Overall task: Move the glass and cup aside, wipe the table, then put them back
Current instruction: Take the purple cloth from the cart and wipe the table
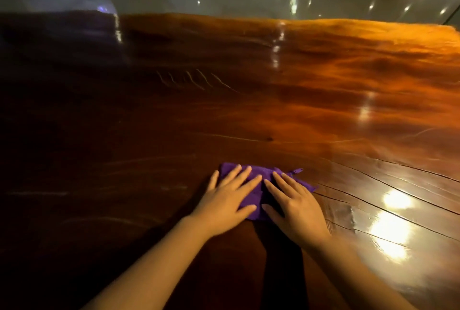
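- Head view: the left hand (230,198) and right hand (296,206) lie flat, fingers spread, side by side on a purple cloth (258,192) near the front of the glossy wooden table (224,110); neither grip pinches anything.
- The step in hand looks like wiping. To do it well, press evenly with both palms, keep the cloth flat, and overlap the strokes across the streaked wood.
- Neither glass nor cup is in view, so their contents cannot be told.

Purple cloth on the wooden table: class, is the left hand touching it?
Touching. The head view shows the left hand lying flat, fingers spread, on the purple cloth.
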Demonstrator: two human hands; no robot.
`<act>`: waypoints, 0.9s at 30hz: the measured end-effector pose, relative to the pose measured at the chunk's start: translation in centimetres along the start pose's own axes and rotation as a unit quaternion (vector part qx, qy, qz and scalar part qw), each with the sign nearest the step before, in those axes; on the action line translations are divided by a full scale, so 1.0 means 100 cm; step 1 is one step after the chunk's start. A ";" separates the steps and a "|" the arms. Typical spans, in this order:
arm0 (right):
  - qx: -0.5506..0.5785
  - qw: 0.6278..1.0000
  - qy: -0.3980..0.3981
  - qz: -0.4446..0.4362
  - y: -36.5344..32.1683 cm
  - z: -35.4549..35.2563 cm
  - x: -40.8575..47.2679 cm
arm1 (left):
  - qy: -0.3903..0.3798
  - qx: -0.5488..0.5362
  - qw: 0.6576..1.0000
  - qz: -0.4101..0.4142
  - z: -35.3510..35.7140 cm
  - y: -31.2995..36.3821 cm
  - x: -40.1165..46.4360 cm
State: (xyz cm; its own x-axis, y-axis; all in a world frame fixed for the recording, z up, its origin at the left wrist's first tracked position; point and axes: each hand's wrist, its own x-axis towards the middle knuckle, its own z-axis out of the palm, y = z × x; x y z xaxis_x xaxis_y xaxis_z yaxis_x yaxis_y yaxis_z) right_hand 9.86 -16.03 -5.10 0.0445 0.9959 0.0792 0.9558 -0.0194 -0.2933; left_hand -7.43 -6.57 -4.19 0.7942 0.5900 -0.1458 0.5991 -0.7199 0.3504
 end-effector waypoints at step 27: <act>0.027 0.977 0.071 -0.200 -0.235 -0.119 0.090 | 0.251 -0.010 0.947 -0.201 -0.185 -0.052 -0.168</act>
State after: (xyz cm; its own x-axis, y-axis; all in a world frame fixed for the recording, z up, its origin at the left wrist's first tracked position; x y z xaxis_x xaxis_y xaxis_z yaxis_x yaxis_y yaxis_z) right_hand -8.72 -7.68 13.84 -0.2853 0.9005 0.3282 0.8890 0.3766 -0.2606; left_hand -25.77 -5.93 13.56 0.3505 0.9180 0.1856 0.8370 -0.3960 0.3776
